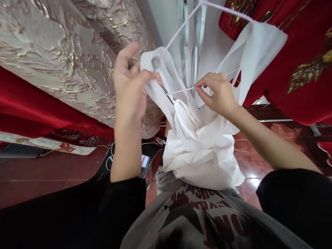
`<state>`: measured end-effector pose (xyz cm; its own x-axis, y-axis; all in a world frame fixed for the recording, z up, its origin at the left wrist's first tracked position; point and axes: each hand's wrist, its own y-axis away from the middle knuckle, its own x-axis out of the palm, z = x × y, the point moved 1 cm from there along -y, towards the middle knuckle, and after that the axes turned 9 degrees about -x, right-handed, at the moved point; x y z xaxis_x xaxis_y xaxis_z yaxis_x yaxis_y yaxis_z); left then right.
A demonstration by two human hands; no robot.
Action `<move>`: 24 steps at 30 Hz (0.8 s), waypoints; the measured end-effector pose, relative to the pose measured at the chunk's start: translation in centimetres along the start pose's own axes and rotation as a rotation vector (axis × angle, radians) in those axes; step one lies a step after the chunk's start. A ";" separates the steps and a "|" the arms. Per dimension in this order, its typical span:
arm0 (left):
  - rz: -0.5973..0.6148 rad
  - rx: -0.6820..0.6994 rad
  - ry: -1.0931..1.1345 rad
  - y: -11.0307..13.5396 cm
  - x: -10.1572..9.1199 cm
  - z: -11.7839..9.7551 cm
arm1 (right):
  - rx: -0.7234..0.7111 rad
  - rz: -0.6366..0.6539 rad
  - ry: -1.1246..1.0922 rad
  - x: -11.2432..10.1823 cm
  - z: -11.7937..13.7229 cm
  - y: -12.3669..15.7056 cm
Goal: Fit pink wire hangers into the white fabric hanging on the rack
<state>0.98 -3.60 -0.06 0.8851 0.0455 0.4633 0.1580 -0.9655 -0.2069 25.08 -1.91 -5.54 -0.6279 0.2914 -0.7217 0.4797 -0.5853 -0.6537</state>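
grey shirt (147, 224), upside-down dark red lettering (229, 226), o and n legible, rest unclear

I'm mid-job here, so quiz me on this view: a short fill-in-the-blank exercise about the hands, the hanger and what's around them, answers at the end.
1. The ____ hand pinches the thin lower bar of the pale-pink hanger.
2. The blurred left hand is at the edge of the soft cloth garment, which is coloured ____.
3. A small rectangular lit phone shows beside the person's ____ forearm.
4. The person's cloth sleeves are coloured ____.

Missing words: right; white; left; black.
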 end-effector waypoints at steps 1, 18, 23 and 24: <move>0.059 -0.029 0.021 -0.1 -0.2 -1.0 | -0.002 -0.005 -0.022 -0.2 0.1 0.0; -0.121 -0.277 0.421 1.9 -1.9 9.7 | -0.092 -0.013 -0.086 1.1 0.9 1.0; 0.005 -0.102 0.281 2.1 0.3 8.7 | -0.071 -0.062 -0.197 -0.3 2.5 0.6; -0.003 -0.069 0.264 2.1 0.4 8.5 | -0.047 -0.131 -0.232 -1.0 2.4 0.7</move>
<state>5.42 -3.44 -7.66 0.7381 -0.0115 0.6746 0.1220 -0.9811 -0.1502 24.55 -4.48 -4.75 -0.8077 0.1773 -0.5623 0.4100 -0.5164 -0.7518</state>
